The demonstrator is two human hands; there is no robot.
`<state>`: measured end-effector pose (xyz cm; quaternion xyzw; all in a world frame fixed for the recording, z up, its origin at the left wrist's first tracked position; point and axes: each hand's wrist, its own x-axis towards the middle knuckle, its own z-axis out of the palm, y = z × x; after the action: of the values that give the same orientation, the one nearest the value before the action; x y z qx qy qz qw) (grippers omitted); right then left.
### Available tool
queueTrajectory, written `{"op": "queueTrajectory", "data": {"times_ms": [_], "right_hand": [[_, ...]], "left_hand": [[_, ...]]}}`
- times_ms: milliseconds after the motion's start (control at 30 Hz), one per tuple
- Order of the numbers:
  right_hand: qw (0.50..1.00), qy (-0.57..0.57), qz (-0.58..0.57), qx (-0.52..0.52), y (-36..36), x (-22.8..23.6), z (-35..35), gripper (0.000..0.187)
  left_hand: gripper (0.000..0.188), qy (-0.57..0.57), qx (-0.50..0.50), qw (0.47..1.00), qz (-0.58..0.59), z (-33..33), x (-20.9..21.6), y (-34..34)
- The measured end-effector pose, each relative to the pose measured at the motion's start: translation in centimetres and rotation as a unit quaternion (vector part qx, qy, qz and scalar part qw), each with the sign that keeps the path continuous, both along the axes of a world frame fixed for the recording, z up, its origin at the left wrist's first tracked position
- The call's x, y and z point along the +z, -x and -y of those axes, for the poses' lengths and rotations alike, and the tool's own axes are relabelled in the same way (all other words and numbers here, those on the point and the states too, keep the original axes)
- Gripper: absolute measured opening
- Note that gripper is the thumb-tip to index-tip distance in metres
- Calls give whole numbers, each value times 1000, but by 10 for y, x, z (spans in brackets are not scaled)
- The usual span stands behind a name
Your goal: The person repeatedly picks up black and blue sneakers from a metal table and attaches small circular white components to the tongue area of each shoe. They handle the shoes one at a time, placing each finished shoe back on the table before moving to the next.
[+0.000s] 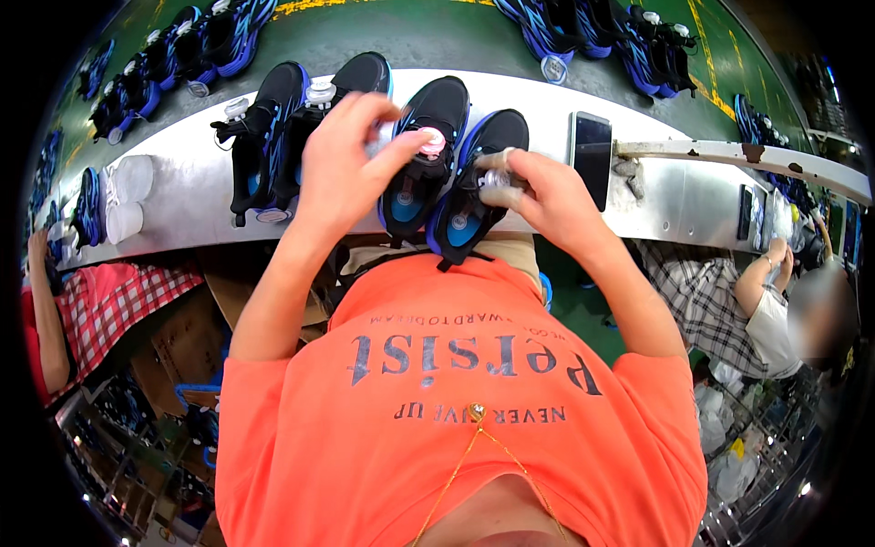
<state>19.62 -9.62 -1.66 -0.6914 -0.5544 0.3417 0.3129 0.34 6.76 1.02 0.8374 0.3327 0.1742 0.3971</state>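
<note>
A pair of black sneakers with blue-purple soles lies on the table's near edge, toes away from me. My left hand (349, 164) is over the left sneaker (437, 105), thumb stretched to the round pink-and-white dial (431, 141) on its tongue. Its index finger is bent apart from the thumb; something pale and blurred shows behind them. My right hand (554, 193) reaches to the right sneaker (500, 132), its pale-covered fingertips closed around a whitish round dial (495, 178), which is smeared by motion. Another pair of sneakers (273, 100) stands to the left, white dials on top.
A dark phone-like device (592, 159) lies right on the metal table (652, 210), near a chipped white bar (738, 155). White cup-like pieces (128, 196) stand left. More sneakers (232, 41) sit beyond on a green surface. Co-workers' arms (761, 273) show at both sides.
</note>
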Motion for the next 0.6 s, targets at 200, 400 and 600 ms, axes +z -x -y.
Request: {"op": "queueTrajectory", "data": {"times_ms": [200, 400, 600], "right_hand": [[997, 41, -65, 1, -6, 9, -10, 36], [992, 33, -53, 112, -17, 6, -44, 40], [996, 71, 21, 47, -14, -7, -33, 46]], "left_hand": [[32, 8, -97, 995, 7, -11, -39, -11], [26, 4, 61, 998, 33, 15, -42, -7], [30, 128, -114, 985, 5, -10, -25, -3]]}}
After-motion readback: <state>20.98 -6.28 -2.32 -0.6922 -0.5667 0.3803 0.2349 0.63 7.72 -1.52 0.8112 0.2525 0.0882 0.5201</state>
